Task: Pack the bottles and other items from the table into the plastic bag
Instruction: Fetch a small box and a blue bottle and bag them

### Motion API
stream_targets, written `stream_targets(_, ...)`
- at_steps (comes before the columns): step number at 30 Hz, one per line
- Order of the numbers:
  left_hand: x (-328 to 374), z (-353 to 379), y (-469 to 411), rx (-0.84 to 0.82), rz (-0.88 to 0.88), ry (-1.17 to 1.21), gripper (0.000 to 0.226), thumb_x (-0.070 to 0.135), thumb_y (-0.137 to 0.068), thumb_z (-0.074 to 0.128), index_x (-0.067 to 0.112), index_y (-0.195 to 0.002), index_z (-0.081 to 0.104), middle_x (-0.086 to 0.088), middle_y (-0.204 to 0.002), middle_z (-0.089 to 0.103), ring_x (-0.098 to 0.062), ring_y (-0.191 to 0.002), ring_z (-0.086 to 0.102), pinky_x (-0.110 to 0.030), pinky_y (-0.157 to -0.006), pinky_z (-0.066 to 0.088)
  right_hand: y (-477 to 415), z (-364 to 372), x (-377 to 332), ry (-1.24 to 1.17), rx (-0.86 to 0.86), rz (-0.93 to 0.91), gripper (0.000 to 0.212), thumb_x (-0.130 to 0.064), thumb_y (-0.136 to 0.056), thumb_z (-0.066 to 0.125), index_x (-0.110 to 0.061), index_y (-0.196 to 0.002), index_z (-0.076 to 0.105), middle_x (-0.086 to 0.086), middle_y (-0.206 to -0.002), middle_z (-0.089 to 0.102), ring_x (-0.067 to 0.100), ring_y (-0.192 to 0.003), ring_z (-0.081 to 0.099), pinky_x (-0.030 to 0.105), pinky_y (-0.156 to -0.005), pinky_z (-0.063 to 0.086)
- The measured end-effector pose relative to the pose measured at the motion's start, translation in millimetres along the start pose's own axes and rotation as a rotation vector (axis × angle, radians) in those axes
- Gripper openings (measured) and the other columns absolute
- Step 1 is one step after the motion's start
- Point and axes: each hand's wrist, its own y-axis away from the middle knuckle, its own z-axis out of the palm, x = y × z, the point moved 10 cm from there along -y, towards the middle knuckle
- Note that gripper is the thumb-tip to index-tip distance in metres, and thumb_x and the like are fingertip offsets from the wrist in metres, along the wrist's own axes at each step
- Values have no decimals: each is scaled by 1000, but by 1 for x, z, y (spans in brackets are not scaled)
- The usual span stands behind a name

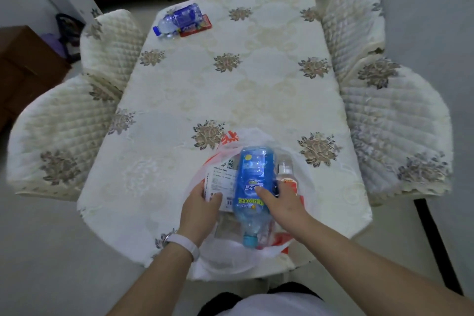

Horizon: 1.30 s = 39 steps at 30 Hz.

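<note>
A large blue plastic bottle with a light-blue cap (252, 195) is seen at the lower centre of the frame, lying cap-toward-the-camera in the open mouth of a translucent white plastic bag with red print (259, 255). Yellow and white Chinese characters are carried on the bottle's label, but they cannot be read clearly. The bottle's right flank is gripped by the right hand (282, 202), its fingers curled round the body and the thumb laid across the label. A white printed paper slip (218, 183), its small text illegible, is pinched against the bag's rim by the closed fingers of the left hand (202, 204), on whose wrist a white band (183, 242) is worn. A small clear bottle with a red-and-white label (287, 174) is lodged just right of the blue bottle, inside the bag. At the upper left, a clear water bottle with a blue cap (179, 19) is left lying against a flat red packet (197, 27) on the cream floral tablecloth (230, 90), well apart from both hands.
</note>
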Motion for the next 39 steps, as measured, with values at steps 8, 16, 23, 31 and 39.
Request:
stream_targets(8,1,-3,-12,-84,90,-44,13,28,-92,62,27,-104,59,7,-97,69,-6,-80,64,-23,-58,46,7,-9,0,80,151,48,42,-56,-82,63,-29,-114,56,-9,-98,68,8,-85,67,26,-74,55)
stream_targets(16,-4,-29,-11,-213,214,-6,27,31,-91,63,34,-115,50,6,-110,62,-3,-85,62,-27,-70,48,39,-4,0,6,383,107,26,-41,-92,62,-26,-112,56,0,-94,69,6,-73,68,17,-55,45)
stream_targets(23,7,-58,5,-220,500,-179,42,36,-91,60,25,-131,53,7,-116,55,-13,-103,57,-36,-87,52,82,3,-11,148,558,115,44,-47,-90,62,-28,-128,52,1,-117,57,16,-93,61,32,-75,47)
stream_targets(31,56,-31,48,-265,875,-310,45,35,-88,57,18,-130,58,1,-131,58,-19,-122,52,-33,-102,41,140,-4,-45,559,625,-6,57,-50,-92,58,-23,-141,47,-4,-137,49,15,-123,49,31,-99,40)
stream_targets(39,101,32,99,-277,1098,-464,51,39,-90,57,20,-136,55,-1,-139,54,-21,-126,50,-39,-105,44,172,-42,-43,881,636,-137,57,-54,-93,50,-20,-138,53,-1,-140,52,20,-125,49,32,-100,40)
